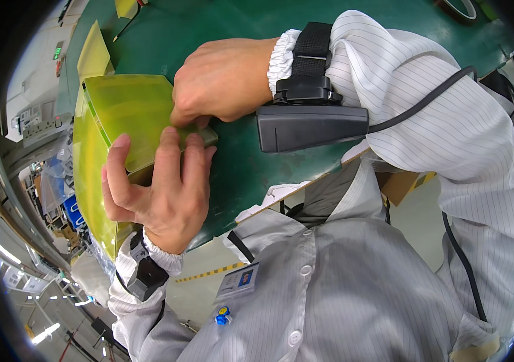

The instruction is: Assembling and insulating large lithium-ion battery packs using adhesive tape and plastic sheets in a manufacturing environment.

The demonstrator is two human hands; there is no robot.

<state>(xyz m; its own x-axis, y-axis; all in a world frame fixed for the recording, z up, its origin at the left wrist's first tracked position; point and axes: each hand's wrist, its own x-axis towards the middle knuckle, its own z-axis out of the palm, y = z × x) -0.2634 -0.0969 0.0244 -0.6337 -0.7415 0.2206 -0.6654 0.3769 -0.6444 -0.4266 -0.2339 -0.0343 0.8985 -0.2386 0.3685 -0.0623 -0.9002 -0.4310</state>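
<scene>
Box (127, 99), yellow-green and translucent: located on the green table (257, 175), under the fingers of the left hand and extending to the left of both hands. A bright green line runs down one edge. Beyond the box, further from the person than the left hand, a yellow sheet (94, 53) stands tilted, its lower end beside the box.

Left hand (159, 184): back upward, partly open, fingers bent and parted, fingertips against the near side of the box. I cannot tell whether it grips. A black device (148, 277) is strapped at its wrist.

Right hand (223, 81): beyond and to the right of the left hand, fingers curled down at the right part of the box, close to the left fingertips. The fingertips are partly hidden; I cannot tell whether they pinch anything. To its right, a strap (312, 48) circles the sleeve and carries a grey unit (314, 128) with a cable (426, 99). Well right of both hands, a tape roll (463, 8) lies at the table's far side.
</scene>
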